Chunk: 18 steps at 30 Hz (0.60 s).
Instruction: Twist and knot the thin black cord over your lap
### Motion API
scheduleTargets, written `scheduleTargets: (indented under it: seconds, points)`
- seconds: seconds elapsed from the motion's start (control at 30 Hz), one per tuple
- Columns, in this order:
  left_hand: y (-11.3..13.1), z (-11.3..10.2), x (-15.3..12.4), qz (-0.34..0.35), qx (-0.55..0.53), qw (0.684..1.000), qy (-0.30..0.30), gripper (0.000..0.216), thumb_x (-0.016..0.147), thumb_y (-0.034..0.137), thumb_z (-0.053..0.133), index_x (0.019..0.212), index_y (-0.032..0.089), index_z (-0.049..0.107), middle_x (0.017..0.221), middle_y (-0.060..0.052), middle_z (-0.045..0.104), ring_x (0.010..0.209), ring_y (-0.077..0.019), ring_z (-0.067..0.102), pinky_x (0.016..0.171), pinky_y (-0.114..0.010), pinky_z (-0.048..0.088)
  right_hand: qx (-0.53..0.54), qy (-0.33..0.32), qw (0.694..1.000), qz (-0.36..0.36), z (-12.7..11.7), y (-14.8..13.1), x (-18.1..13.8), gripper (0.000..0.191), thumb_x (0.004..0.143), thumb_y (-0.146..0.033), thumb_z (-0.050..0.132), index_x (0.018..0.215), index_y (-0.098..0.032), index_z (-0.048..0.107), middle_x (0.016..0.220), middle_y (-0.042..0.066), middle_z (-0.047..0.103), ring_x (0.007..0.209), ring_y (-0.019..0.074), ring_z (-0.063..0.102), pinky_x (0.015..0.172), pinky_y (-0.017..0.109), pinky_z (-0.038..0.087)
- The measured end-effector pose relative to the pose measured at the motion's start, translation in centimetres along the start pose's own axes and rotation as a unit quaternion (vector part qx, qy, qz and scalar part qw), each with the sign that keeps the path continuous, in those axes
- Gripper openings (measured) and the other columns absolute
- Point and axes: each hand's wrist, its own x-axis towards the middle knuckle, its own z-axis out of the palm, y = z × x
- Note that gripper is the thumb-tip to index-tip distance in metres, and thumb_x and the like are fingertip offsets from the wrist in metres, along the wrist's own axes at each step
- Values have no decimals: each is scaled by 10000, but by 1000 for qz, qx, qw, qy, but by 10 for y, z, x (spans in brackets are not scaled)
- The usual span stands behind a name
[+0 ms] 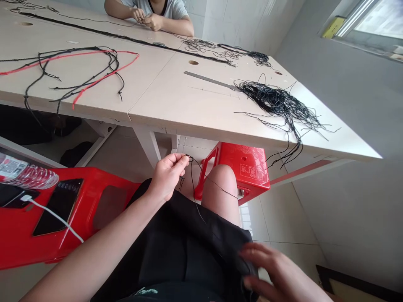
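Note:
My left hand [166, 178] is raised above my lap, pinching a thin black cord [214, 183] between thumb and fingertips. The cord hangs in loops past my bare knee [220, 188] and down over my black shorts [185, 247]. My right hand [270, 268] is blurred at the lower right, fingers apart, just over the shorts' hem. I see nothing in it. A large tangled bunch of black cords [277, 102] lies on the pale table [163, 98], with strands trailing over its edge.
A steel ruler [210, 79] and red-and-black cords [94, 71] lie on the table. A seated person [157, 16] works cord at the far side. Red stools [242, 167] stand nearby; one [78, 209] holds a phone [58, 205] on a white cable [53, 216] and a water bottle [28, 174].

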Motion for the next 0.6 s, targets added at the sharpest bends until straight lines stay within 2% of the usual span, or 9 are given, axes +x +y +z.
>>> scheduleTargets:
  seconds: [0.1, 0.2, 0.3, 0.4, 0.47, 0.53, 0.6]
  points:
    - [4, 5, -8, -4, 8, 1000, -13, 152, 659, 271, 704, 692, 143, 629, 651, 16, 557, 505, -44, 420, 481, -188, 323, -1, 86, 996, -38, 16, -12, 35, 231, 803, -300, 610, 1030, -263, 633, 1008, 86, 661, 858, 222, 636, 731, 352, 549]
    - [7, 8, -17, -10, 6, 1000, -26, 153, 660, 269, 704, 699, 140, 632, 652, 13, 564, 506, -43, 424, 486, -188, 331, 102, 176, 976, -79, 43, -29, 81, 297, 811, -317, 605, 1092, -233, 560, 1043, 83, 642, 858, 192, 628, 756, 347, 543]
    - [8, 10, -24, -26, -1, 999, -39, 168, 655, 278, 710, 705, 138, 633, 650, 14, 563, 500, -43, 417, 470, -185, 328, 203, 219, 951, -77, 71, -39, 120, 372, 779, -322, 639, 1106, -211, 501, 1119, 107, 603, 1042, 212, 580, 904, 390, 487]
    - [8, 10, -27, -44, -15, 997, -55, 184, 647, 287, 717, 712, 138, 631, 647, 17, 556, 492, -42, 408, 449, -183, 318, 319, 206, 922, -79, 87, -39, 139, 390, 754, -309, 655, 1062, -207, 436, 1115, 104, 600, 1094, 203, 562, 933, 387, 470]
    - [6, 10, -26, -44, -16, 997, -55, 184, 645, 286, 719, 711, 138, 635, 650, 17, 558, 493, -42, 409, 462, -186, 334, 371, 171, 910, -70, 89, -38, 140, 315, 786, -301, 608, 1015, -219, 407, 942, 52, 641, 910, 170, 636, 794, 335, 537]
    - [2, 8, -23, -37, 4, 998, -47, 180, 655, 296, 713, 710, 139, 644, 655, 14, 566, 498, -42, 414, 481, -189, 347, 329, 158, 928, -69, 84, -38, 135, 181, 827, -283, 552, 953, -221, 438, 788, 7, 623, 711, 139, 633, 647, 284, 544]
    - [-2, 6, -21, -23, 43, 998, -38, 187, 671, 321, 703, 713, 144, 659, 651, 10, 579, 498, -48, 417, 482, -193, 344, 192, 168, 962, -102, 73, -39, 128, 46, 854, -242, 511, 888, -212, 511, 773, 21, 608, 684, 140, 598, 629, 284, 525]
